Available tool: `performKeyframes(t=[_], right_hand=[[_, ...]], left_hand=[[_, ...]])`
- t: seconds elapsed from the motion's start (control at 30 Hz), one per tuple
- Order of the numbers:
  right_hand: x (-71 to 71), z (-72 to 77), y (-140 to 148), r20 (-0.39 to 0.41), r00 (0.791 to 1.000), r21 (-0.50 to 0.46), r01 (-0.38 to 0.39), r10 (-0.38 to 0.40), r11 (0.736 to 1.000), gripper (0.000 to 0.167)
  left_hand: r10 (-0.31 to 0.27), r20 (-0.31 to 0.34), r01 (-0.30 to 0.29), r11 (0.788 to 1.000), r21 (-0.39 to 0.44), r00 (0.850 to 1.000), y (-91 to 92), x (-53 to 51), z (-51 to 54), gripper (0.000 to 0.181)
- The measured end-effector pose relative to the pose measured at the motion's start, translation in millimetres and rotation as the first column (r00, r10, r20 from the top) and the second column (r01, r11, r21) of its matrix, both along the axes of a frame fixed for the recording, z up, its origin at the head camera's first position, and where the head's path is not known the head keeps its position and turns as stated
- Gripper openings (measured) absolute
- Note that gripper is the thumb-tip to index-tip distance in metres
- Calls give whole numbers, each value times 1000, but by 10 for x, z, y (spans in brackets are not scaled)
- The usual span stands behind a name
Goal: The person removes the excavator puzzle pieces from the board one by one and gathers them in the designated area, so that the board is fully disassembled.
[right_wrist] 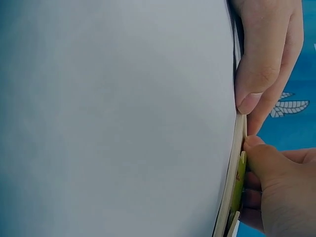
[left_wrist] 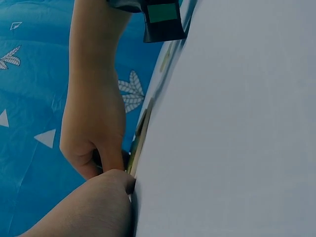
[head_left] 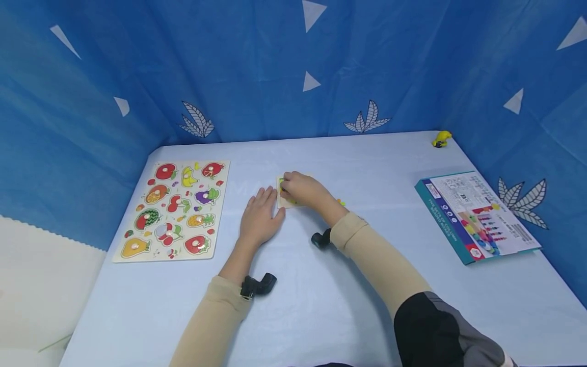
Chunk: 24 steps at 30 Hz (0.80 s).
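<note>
- Beige sleeves [head_left: 385, 260] reached in nearest the camera, the right one joined to a black-and-grey section [head_left: 426, 326]; each wrist carried a small black camera [head_left: 259, 285].
- Left hand [head_left: 260, 218]: holding nothing, it lay on the white table [head_left: 293, 316] with fingers straight, the thumb against the edge of a small wooden board [head_left: 288, 203].
- Right hand [head_left: 306, 191]: it bent over that board with fingers curled down at a green piece [right_wrist: 238, 190]. The fingertips were partly hidden, so I could not tell whether they grasped it.
- The small wooden board lay near the middle of the table, beside the left hand and partly covered by the right.
- Yellow-green bits [head_left: 341, 202] showed just beyond the right wrist.
- Well to the left lay a larger fruit puzzle [head_left: 185, 256], with pictures including a watermelon, bananas, grapes and a pineapple.
- On the right, a teal-sided box [head_left: 477, 216] lay at a slant, printed face up.
- At the far right corner sat a yellow toy [head_left: 442, 139].
- Blue cloth [head_left: 257, 66], patterned with pale triangles and leaves, hung behind the table.
</note>
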State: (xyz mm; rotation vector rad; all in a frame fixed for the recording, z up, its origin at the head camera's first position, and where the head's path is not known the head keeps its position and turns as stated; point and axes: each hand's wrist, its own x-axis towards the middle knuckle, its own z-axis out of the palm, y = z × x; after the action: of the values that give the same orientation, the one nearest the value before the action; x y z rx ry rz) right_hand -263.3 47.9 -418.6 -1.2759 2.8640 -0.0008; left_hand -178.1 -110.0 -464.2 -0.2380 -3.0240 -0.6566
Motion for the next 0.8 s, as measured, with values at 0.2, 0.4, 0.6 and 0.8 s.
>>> performKeyframes(t=[0.2, 0.4, 0.6, 0.8], right_hand=[[-8, -30, 6, 4, 1000, -16, 2, -2, 1000, 30], [-8, -42, 30, 16, 1000, -52, -3, 4, 999, 29], [3, -51, 54, 32, 999, -95, -4, 7, 995, 28], [17, -48, 61, 68, 998, -131, 18, -9, 991, 28]], left_hand=[[1, 2, -1, 1000, 0, 1000, -6, -1, -4, 66], [6, 11, -6, 1000, 3, 1000, -5, 0, 2, 67], [11, 15, -11, 1000, 5, 1000, -4, 3, 10, 67], [8, 5, -9, 1000, 5, 1000, -12, -7, -11, 66]])
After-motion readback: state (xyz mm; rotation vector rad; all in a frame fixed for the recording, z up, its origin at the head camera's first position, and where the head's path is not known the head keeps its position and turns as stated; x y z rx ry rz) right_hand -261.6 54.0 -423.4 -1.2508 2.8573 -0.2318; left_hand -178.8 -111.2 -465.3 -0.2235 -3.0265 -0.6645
